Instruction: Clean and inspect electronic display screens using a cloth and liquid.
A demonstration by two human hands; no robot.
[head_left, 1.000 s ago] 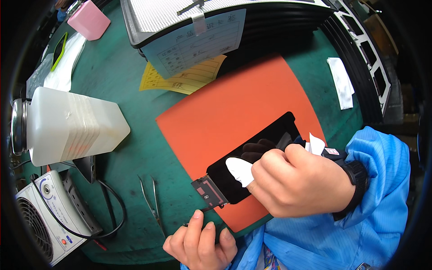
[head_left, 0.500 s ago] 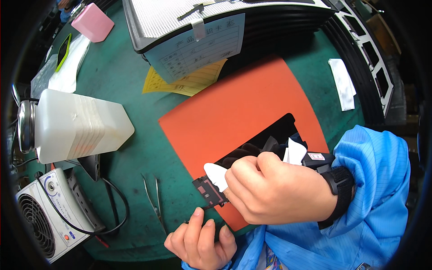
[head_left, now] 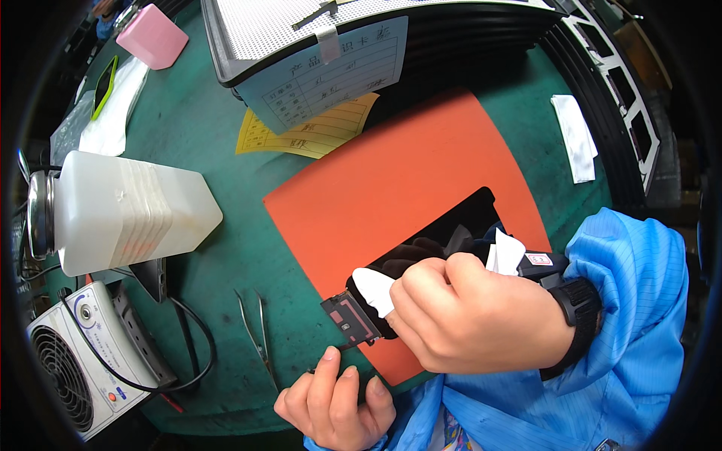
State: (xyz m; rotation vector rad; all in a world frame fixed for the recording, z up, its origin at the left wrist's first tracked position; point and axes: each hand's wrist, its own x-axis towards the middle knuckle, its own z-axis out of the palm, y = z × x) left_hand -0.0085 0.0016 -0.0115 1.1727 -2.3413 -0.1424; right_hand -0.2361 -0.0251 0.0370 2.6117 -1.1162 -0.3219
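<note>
The black glass panel lies flat, glossy face up, on the orange mat, which covers part of the green worktop. Handling: expect a light, thin, stiff part with a slippery face that probably marks easily; treat it as fragile against bending and point pressure. The circuit strip along its lower-left end, and the thin dark tail leading from that strip, are judged the weakest parts; the tail should flex readily and could tear if pulled. Take hold of the panel by its two long edges, clear of the circuit strip, and do not lift by the tail. Hand state: the fingers of the right hand are clenched on a folded white cloth, one end of which reaches over the panel near the circuit strip; contact between cloth and glass cannot be confirmed. The fingers of the left hand are curled, with one fingertip at the tail; whether they pinch it cannot be told. Orientation: the long axis runs diagonally, from lower left to upper right. The circuit end points lower left, beyond the mat edge and toward the left hand; the plain end points upper right, away from the person. The right hand hides much of the near long edge.
</note>
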